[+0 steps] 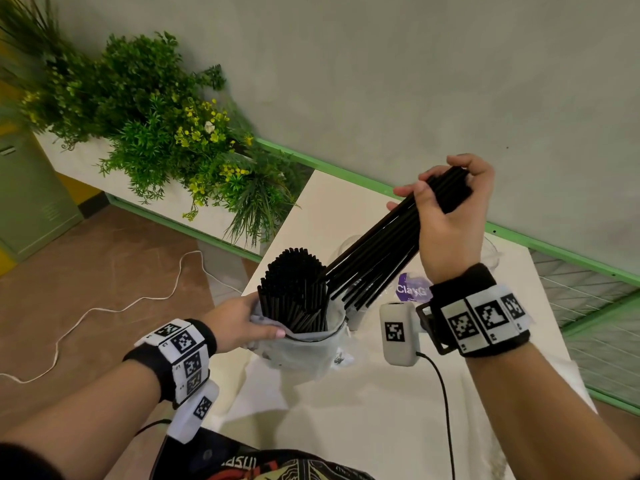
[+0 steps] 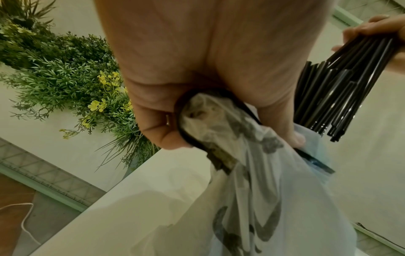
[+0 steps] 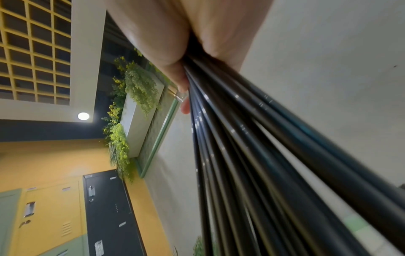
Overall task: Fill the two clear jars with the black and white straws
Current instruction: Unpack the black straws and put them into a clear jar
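My left hand [image 1: 254,323] grips the rolled-down rim of a thin white plastic bag [image 1: 304,355] standing on the white table [image 1: 363,410]. The bag holds a dense upright pack of black straws [image 1: 294,289]. My right hand [image 1: 441,192] is raised above the table and grips a smaller bundle of black straws [image 1: 377,254] near its top end; the bundle fans down toward the bag. The left wrist view shows the fingers [image 2: 157,121] curled on the bag's neck [image 2: 219,117]. In the right wrist view the held straws [image 3: 263,147] run away from the palm. A clear jar [image 1: 347,244] is partly hidden behind the bundle.
A second clear container's rim [image 1: 491,252] shows beside my right wrist, and a purple-labelled packet [image 1: 410,289] lies under it. A planter of green plants [image 1: 166,133] stands left of the table. A white cable [image 1: 104,310] trails on the floor. A grey wall backs the table.
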The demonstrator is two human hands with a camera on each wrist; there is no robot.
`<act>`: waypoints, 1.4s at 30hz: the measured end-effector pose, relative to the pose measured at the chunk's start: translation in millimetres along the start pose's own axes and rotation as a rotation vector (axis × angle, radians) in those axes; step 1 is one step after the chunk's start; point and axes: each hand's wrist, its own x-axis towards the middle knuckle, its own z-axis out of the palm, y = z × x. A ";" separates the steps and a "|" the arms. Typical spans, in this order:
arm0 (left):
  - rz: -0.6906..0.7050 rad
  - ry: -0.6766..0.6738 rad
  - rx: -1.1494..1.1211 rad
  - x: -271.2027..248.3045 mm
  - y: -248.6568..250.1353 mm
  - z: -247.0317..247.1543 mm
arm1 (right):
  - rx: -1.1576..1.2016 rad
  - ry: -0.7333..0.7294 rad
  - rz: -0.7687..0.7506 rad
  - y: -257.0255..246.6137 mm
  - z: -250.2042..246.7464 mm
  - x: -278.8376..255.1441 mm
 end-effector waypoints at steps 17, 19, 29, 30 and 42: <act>-0.018 -0.019 0.023 9.6 -7.4 -2.5 | -0.011 0.275 -0.188 -1.5 -23.6 33.4; -0.024 -0.016 0.018 9.9 -7.6 -3.0 | -0.015 0.323 -0.232 2.1 -20.8 37.9; -0.016 -0.036 0.054 8.6 -7.2 -5.4 | -0.178 0.293 -0.207 46.9 -1.7 4.6; -0.013 -0.037 0.059 8.6 -7.4 -5.5 | -0.181 0.295 -0.218 48.5 -1.1 1.9; -0.042 -0.022 0.073 6.8 -7.5 -3.3 | -0.214 0.097 -0.024 109.6 26.3 -22.5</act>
